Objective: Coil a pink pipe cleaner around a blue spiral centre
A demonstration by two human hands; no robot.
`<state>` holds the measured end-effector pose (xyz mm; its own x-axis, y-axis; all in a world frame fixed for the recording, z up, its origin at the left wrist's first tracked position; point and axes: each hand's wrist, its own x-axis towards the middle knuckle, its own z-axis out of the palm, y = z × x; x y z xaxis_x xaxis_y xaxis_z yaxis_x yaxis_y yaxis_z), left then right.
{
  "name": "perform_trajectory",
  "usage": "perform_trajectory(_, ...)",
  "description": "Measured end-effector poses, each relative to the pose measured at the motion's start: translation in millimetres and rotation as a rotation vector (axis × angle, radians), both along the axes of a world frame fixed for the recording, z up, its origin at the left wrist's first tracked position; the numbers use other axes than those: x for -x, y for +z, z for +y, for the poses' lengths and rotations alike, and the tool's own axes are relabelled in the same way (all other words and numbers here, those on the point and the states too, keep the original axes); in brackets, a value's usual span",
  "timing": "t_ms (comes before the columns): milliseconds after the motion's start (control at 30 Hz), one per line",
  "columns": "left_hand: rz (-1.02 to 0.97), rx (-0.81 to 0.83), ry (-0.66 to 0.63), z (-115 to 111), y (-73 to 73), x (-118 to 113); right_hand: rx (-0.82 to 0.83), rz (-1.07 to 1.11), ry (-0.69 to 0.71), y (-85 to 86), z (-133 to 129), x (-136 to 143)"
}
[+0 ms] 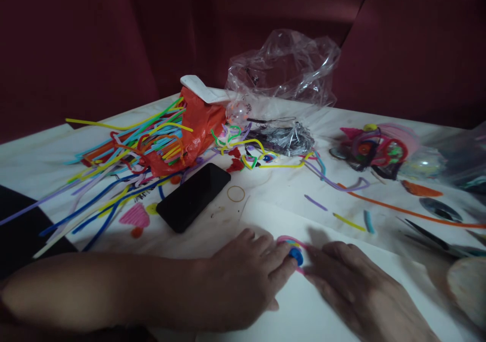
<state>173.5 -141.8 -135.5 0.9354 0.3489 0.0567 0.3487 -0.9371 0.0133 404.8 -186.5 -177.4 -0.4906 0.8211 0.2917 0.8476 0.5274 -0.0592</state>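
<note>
Pinching from both sides, the left hand [243, 276] and right hand [353, 281] meet fingertip to fingertip on a small blue-centred pipe-cleaner coil [294, 251] lying flat on the table [304, 311] between them.

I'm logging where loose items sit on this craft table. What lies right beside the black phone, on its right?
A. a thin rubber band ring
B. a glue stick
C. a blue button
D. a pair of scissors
A: a thin rubber band ring lies flat on the white table just right of the black phone, apart from it.
</note>
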Motion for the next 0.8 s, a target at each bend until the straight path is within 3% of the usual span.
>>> perform_trajectory(367,0.012,-0.028,-0.004,-0.5,-1.9,1.3,-0.138,0.077,-0.006,2.2,-2.0,10.8)
perform_trajectory(800,0.015,0.005,0.002,-1.9,-1.4,1.3,-0.036,0.118,-0.006,-5.6,-2.9,2.6)
